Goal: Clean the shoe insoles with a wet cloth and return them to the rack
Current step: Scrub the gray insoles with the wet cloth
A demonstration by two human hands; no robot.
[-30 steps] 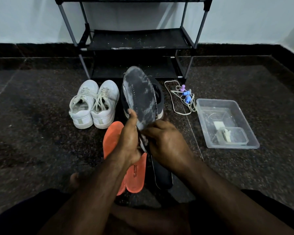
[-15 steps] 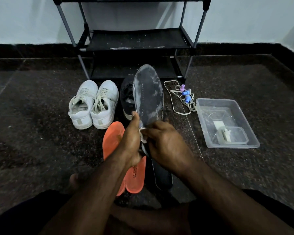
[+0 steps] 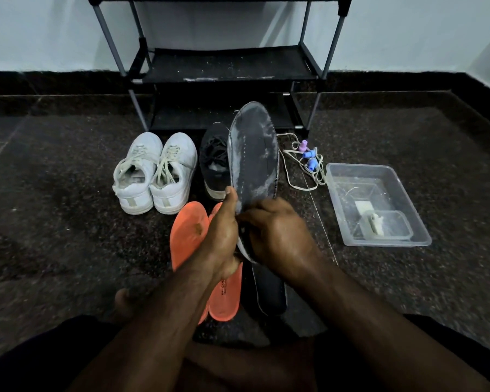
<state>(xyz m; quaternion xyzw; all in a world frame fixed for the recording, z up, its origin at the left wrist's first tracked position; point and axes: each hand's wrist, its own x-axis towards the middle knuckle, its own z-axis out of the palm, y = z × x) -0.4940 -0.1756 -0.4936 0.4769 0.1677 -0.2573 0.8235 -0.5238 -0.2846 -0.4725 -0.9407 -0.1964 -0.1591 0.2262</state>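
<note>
The dark insole (image 3: 253,154) has tilted upright; left hand (image 3: 219,236) grips its edge steadying it, right hand (image 3: 275,233) curls against its heel, cloth unseen.

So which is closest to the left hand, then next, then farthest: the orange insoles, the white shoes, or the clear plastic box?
From the left hand:
1. Orange insoles, on the floor right beside and under it.
2. White shoes, farther forward on the left.
3. Clear plastic box, far off to the right, beyond the right hand.
</note>
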